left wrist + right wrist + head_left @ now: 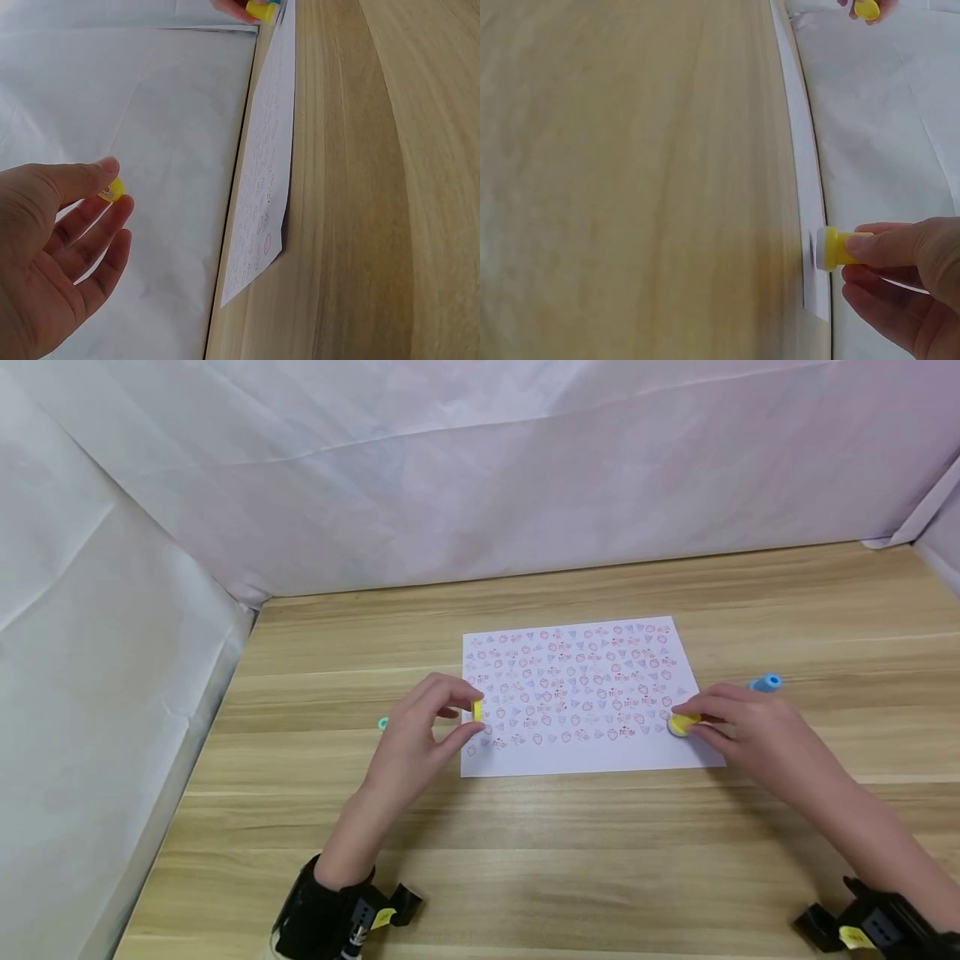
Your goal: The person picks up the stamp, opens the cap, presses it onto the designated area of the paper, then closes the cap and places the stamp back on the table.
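Note:
My left hand [416, 727] pinches a small yellow cap [477, 711] between thumb and index finger, above the left edge of a printed sheet of paper [600, 756]. In the left wrist view a round printed label shows on that cap [112, 192], and the other fingers are loosely bent. My right hand [750, 727] pinches a yellow toy stamp [683, 723] by its handle over the sheet's lower right part. From the right wrist, the stamp [838, 249] has a pale, wide end that faces the paper. Rows of small red and blue prints cover most of the sheet.
A blue cylindrical piece [767, 682] lies on the wooden table [525, 860] just beyond my right hand. Behind my left hand a bit of a teal piece [383, 723] shows, mostly covered. White cloth [480, 485] hangs along the back and left sides of the table.

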### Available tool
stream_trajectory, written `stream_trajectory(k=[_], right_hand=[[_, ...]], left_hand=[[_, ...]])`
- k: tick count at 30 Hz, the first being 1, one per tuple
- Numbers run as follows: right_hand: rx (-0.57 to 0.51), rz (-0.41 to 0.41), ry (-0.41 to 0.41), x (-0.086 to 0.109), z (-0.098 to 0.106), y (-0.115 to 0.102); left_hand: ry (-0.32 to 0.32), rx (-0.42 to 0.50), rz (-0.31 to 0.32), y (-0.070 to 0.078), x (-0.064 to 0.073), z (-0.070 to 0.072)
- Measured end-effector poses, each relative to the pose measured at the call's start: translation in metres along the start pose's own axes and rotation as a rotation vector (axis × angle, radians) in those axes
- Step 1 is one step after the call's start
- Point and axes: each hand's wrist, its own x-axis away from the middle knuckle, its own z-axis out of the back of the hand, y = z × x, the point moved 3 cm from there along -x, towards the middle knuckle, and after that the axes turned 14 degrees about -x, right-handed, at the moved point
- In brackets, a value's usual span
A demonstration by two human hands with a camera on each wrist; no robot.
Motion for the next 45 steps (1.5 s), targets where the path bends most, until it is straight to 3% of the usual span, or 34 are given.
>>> stream_trajectory(k=[5,16,33,45], right_hand=[[0.062,0.027,-0.073,-0.008,0.001,-0.002],[0.103,0.062,-0.114,-0.014,0.004,-0.009],[0.096,0.081,-0.118,-0.012,-0.001,-0.007],[0.095,0.082,-0.1,-0.007,-0.002,-0.002]], left_hand=[[0.003,0.004,-0.014,0.001,-0.001,-0.001],[0.007,-0.015,-0.021,0.004,-0.004,0.0],[-0.012,-0.018,0.002,0.002,-0.003,-0.003],[-0.006,0.003,-0.02,0.001,-0.002,-0.007]])
